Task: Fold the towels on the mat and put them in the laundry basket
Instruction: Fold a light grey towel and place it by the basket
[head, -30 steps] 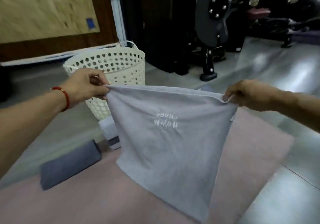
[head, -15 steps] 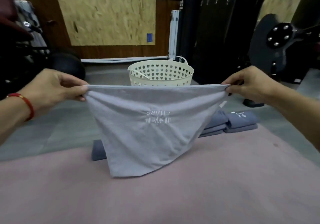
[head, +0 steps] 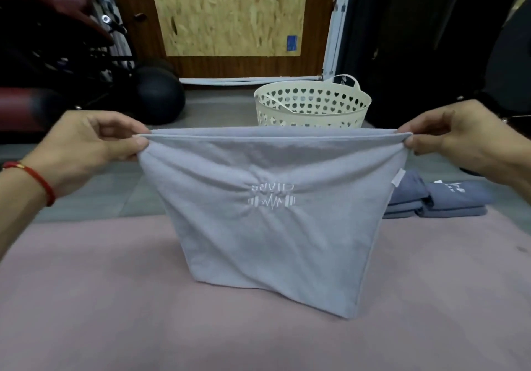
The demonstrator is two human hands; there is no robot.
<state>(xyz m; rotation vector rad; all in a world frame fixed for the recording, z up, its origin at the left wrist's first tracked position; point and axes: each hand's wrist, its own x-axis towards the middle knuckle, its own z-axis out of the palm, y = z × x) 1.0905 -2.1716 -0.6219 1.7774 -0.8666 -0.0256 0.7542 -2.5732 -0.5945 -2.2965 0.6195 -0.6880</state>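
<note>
Head view: left hand (head: 86,143) and right hand (head: 457,140) are each pinching a top corner of the doubled towel (head: 273,212), hanging it over the mat (head: 100,298), basket (head: 313,106) at 12 o'clock; folding is underway, probably calling next for laying it flat.

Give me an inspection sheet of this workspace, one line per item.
Surface: pink mat on a grey floor.
Job's things: grey towel doubled and held up, lower edge at the mat; folded towels stacked at the mat's far right; laundry basket beyond the mat.
Clutter: nothing seen.
Hands: left hand and right hand pinch the towel's top corners.
Cables: nothing seen.
Surroundings: black ball, chipboard panel.
</note>
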